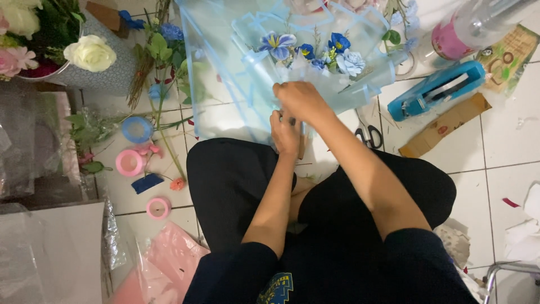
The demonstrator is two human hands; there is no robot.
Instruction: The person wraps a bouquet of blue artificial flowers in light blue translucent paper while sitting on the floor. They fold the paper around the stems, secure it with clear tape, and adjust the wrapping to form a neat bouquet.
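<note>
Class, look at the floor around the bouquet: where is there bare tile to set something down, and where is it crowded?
Bare tile lies right of the cardboard strip. Left of the knee, ribbon rolls and stems crowd the floor. Both hands crowd the bouquet.

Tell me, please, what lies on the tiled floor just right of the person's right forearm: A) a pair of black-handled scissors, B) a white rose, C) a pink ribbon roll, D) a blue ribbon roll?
A: the black-handled scissors lie on the white floor tiles beside the right forearm, below the blue-wrapped bouquet that both hands grip.
</note>
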